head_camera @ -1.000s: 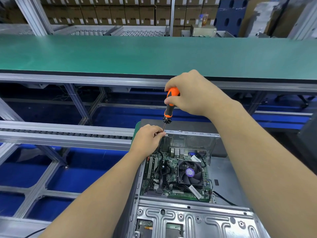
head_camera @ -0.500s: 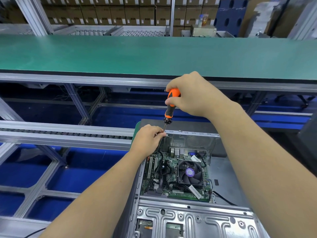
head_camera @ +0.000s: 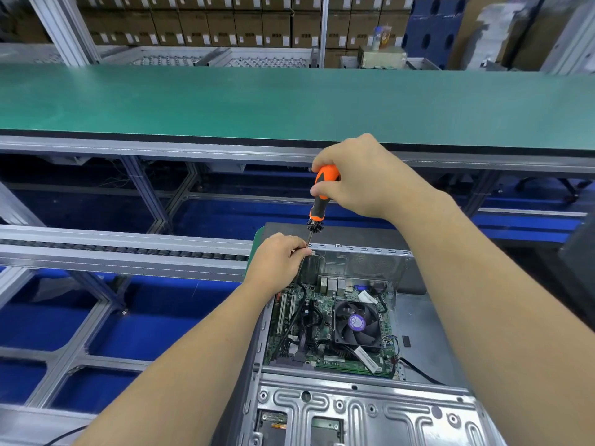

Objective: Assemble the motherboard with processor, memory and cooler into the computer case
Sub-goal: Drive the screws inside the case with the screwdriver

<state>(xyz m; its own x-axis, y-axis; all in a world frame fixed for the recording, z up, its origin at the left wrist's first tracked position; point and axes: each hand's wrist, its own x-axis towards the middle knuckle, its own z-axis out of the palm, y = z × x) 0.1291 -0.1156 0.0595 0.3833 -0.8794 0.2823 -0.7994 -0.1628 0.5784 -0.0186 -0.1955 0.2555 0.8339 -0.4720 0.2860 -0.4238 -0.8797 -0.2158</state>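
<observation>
Green belt point(head_camera: 257, 101); stacked cartons point(head_camera: 193, 24) behind.

Your left hand point(head_camera: 278, 260) hides the screwdriver point(head_camera: 319, 201) tip at frame centre, and the bottom edge cuts off the computer case point(head_camera: 363, 410).

Right hand point(head_camera: 363, 178) gripping screwdriver point(head_camera: 320, 199) at twelve o'clock of board point(head_camera: 331, 329); left hand point(head_camera: 277, 262) pinching its shaft above case point(head_camera: 370, 410).

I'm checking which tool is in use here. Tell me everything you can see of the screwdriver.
The screwdriver has an orange and black handle, a dark collar below it and a thin metal shaft. It stands nearly upright over the case's rear left corner. The right hand grips the handle; the left hand's fingers pinch the shaft. Its tip is hidden.
</observation>
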